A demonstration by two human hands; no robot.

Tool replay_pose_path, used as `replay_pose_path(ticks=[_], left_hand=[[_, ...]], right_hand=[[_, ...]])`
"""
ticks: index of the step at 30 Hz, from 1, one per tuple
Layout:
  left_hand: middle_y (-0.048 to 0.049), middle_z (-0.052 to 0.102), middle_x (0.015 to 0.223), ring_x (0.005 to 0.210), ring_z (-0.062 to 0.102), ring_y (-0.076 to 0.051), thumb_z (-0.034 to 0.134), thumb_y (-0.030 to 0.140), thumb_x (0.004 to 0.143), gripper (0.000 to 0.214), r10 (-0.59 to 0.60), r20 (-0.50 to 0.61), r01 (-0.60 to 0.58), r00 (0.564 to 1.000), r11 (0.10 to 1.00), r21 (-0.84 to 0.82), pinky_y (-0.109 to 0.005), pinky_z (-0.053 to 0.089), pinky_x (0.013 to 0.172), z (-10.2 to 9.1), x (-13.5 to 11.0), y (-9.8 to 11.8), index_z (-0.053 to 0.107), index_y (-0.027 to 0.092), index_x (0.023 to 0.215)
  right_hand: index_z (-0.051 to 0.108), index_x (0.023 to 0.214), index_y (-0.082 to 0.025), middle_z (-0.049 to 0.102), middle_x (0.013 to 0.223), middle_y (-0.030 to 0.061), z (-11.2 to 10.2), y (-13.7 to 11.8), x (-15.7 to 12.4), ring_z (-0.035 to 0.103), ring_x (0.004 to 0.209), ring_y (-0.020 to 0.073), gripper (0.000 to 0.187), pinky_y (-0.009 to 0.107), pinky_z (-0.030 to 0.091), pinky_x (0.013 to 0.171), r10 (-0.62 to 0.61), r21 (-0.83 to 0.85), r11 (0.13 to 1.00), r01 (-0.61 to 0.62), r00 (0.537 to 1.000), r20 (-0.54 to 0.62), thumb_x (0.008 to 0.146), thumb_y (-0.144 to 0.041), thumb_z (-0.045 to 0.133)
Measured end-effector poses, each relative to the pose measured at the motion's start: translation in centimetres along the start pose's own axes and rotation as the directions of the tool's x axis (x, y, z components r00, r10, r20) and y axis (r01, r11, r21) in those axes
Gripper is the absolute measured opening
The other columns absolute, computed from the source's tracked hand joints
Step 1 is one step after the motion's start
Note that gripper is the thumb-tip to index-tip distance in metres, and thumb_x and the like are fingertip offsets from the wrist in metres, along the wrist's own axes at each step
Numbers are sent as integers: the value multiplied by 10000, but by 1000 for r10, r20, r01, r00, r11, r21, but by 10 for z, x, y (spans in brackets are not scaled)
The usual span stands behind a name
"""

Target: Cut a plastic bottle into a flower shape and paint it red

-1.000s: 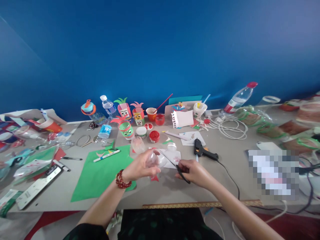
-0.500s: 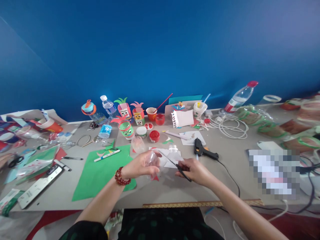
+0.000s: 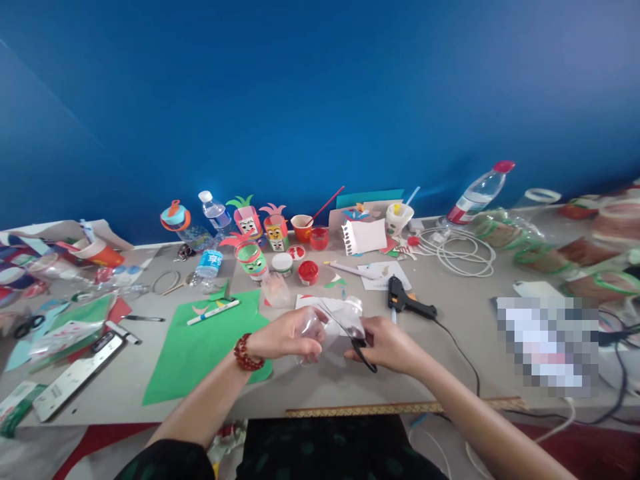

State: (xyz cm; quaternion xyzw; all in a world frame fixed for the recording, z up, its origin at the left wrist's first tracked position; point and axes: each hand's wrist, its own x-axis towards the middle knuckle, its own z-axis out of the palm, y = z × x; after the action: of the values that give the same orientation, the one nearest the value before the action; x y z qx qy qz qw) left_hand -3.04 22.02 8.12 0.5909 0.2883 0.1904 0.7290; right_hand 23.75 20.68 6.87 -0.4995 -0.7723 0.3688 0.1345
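My left hand point(image 3: 285, 335), with a red bead bracelet point(image 3: 245, 352) at the wrist, is closed around a clear plastic bottle piece point(image 3: 311, 327). My right hand point(image 3: 389, 343) grips scissors point(image 3: 359, 343) with black handles. Their blades point left and up, across the clear plastic. A see-through bottle neck point(image 3: 354, 305) shows just beyond the blades; whether it is still joined to the held piece is hard to make out. White paper point(image 3: 305, 301) lies on the table behind the hands. Close to the left hand is a crumpled clear plastic piece point(image 3: 275, 290).
Green paper point(image 3: 200, 360) with a marker point(image 3: 213, 312) lies left. Decorated cups point(image 3: 251, 260) and a red paint jar point(image 3: 309, 272) stand behind. A glue gun point(image 3: 407, 301) with its cord is right of my hands. A gold-patterned strip point(image 3: 365, 409) runs along the front edge.
The scissor handles are spread wider than before. The bottle neck has shifted slightly right and down, and my left hand has moved a little to the right.
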Motion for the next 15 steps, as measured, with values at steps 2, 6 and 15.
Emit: replay_pose_path(ticks=[2,6,15], left_hand=[[-21,617,885,694,642,-139,772,482,785,574,5,26,-5,1000,1000,-27,-246,503,596,-2,0,-1,505,192,1202],[-31,620,847,679,644,-146,745,519,802,595,63,88,-53,994,993,-107,-220,465,547,-9,-1,-2,502,183,1229],[-57,613,906,660,626,-151,744,542,771,611,45,164,-6,985,973,-231,-264,487,572,-16,-2,0,548,173,1216]], right_hand=[[479,637,-209,486,584,-41,-4,-2,1,443,534,118,398,237,263,508,-12,-9,1000,12,1000,27,695,-468,776],[449,627,-211,471,576,-41,-6,2,-1,427,538,116,402,236,269,515,-39,21,999,39,999,11,750,-473,727],[410,602,-212,407,554,-59,0,15,-5,338,527,101,447,227,253,502,-76,75,994,74,997,25,807,-515,667]])
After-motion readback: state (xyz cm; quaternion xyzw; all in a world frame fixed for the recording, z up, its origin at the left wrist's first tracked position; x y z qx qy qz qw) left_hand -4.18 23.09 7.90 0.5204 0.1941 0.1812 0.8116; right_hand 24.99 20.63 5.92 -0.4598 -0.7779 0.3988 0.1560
